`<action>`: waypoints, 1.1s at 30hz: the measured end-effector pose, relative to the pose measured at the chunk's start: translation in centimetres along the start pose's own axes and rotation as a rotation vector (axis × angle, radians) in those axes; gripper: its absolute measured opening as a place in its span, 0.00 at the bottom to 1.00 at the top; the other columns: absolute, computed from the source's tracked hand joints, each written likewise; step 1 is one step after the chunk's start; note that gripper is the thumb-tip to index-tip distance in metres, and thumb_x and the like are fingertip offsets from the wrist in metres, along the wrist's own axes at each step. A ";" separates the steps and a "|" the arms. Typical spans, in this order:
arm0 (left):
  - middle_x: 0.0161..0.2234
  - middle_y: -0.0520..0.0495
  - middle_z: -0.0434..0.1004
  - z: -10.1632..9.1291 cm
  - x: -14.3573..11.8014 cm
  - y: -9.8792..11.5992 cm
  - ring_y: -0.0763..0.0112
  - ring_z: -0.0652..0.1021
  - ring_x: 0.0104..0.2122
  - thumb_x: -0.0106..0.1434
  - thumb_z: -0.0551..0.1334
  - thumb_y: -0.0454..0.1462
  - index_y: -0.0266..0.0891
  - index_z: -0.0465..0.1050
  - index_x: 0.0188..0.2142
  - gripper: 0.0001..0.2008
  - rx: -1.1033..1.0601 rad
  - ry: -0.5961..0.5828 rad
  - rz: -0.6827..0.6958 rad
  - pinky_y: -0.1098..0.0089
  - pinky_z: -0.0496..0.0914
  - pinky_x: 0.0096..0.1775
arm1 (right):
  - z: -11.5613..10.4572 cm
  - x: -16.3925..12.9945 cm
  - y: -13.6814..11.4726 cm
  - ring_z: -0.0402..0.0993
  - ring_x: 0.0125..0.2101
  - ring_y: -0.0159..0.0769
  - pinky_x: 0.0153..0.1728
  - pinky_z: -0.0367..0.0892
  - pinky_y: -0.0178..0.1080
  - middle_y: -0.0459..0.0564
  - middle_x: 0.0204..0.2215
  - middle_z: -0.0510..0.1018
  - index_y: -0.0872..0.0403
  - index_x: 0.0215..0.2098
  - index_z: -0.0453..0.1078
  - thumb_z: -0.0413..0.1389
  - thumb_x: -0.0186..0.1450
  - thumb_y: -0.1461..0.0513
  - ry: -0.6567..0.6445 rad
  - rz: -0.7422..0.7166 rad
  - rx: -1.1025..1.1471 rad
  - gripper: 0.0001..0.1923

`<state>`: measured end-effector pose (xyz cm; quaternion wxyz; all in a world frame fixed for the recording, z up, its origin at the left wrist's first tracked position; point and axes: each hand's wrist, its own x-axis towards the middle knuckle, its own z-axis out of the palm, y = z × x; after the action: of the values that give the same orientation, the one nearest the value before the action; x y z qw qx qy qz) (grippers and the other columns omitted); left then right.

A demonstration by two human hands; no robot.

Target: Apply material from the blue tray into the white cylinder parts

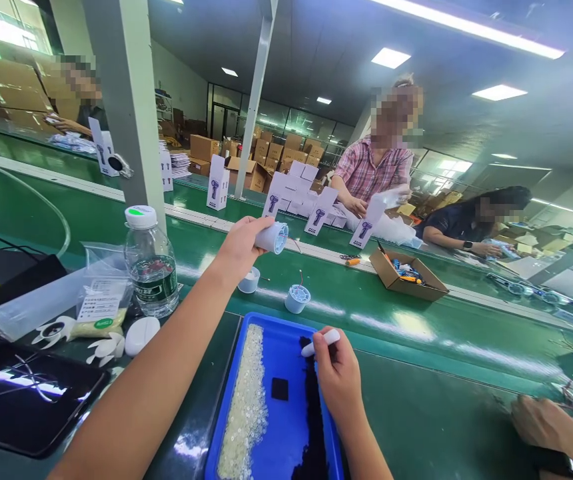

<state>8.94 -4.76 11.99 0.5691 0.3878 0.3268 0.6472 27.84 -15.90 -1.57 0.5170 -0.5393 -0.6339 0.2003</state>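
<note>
The left hand [240,248] was closed around a pale blue fan housing [272,237], raised above the green conveyor belt [416,327]. The right hand [337,375] pinched a small white stick [320,343] over the blue tray [286,360]. Two more housings [297,298] stood on the belt just beyond, a water bottle [150,263] to the left.

left hand [240,248] gripping fan housing [272,237], right hand [337,375] over blue tray [286,363]

A green belt [416,327] carries a blue tray [286,347], two small white cylinders [297,298], a water bottle [150,263], plastic bags [99,293], a cardboard box [406,273] and white cartons [216,183].
</note>
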 end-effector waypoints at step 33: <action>0.28 0.47 0.66 0.0 0.2 -0.6 0.70 0.69 0.29 0.48 0.67 0.38 0.38 0.61 0.23 0.14 0.074 -0.038 -0.026 0.68 0.64 0.28 | 0.4 -0.4 -1.2 0.62 0.21 0.30 0.25 0.60 0.33 0.42 0.20 0.65 0.52 0.27 0.60 0.50 0.65 0.56 -0.095 -0.065 -0.029 0.11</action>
<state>9.23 -4.44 11.48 0.5690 0.4167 0.3446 0.6195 26.92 -16.51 -0.95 0.4849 -0.5155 -0.6777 0.1995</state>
